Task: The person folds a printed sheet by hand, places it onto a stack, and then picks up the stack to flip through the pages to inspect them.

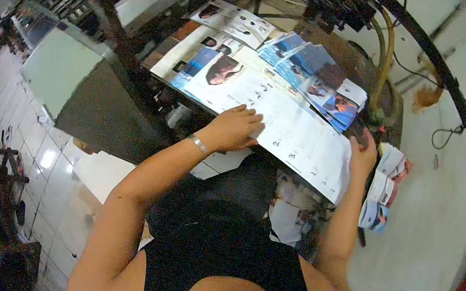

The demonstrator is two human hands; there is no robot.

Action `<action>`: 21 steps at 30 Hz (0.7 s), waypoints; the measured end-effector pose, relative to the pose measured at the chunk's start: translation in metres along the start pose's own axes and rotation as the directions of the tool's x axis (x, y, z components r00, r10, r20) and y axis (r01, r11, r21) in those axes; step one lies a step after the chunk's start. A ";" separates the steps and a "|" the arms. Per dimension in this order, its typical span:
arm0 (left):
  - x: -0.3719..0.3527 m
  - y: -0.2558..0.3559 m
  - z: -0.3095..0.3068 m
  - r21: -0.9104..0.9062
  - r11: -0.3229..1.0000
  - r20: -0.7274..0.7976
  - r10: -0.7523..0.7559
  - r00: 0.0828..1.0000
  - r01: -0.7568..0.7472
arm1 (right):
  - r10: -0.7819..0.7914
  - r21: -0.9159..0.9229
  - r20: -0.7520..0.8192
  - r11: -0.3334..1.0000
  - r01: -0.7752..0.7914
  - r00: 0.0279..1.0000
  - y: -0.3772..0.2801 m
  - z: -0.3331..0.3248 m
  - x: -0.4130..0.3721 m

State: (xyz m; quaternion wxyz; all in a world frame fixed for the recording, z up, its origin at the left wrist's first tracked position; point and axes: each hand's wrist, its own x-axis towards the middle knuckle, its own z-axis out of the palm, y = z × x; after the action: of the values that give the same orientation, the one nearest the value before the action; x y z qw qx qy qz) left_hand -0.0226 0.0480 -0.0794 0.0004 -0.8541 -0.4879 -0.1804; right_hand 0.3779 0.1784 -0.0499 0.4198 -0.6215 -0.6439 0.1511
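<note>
A wide printed sheet (285, 126) with a portrait photo and small pictures lies across the work table, its near edge toward my body. My left hand (234, 128) rests flat on the near edge of this sheet, fingers stretched out. At the right end, my right hand (362, 155) has its fingers bent around the sheet's far right corner; part of the grip is hidden. Just beyond that hand, blue folded leaflets (341, 109) lie overlapped on the sheet. More blue leaflets (300, 58) are fanned out at the back of the table.
Another printed sheet (235, 22) lies at the table's far left. Folded leaflets (384, 183) stand in a row right of my right arm, near the pale wall. A metal machine frame (115, 21) rises at left, beside a grey-green panel (61, 64). Yellowish hoses (386, 60) hang behind.
</note>
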 end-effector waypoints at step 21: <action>-0.008 0.018 -0.012 -0.114 0.961 -0.207 0.224 0.952 -0.250 | 0.456 0.743 0.418 0.326 -0.584 0.786 -0.045 -0.002 -0.215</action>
State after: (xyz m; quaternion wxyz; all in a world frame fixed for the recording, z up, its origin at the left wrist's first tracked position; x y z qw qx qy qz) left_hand -0.0148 0.0298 -0.0679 0.0099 -0.8830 -0.3656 -0.2943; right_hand 0.3215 -0.0299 -0.0923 0.5505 -0.4976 -0.2780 0.6100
